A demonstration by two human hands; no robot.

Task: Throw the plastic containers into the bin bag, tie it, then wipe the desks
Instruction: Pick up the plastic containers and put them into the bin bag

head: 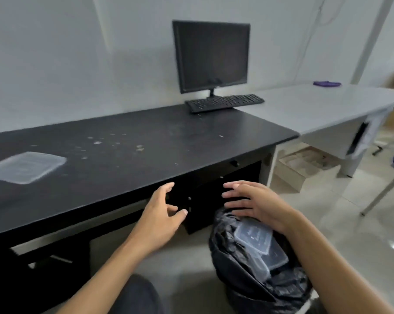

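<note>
Your left grip (162,214) wide, empty, by desk (146,143) edge; right grip (252,205) wide over crinkled black bin bag (225,252) of clear containers (255,234); one more container (26,166) on desk.

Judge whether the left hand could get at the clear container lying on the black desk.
Probably yes. The left hand hovers empty at the front edge of the black desk; the clear container lies uncovered further left on it, nothing between them.
</note>
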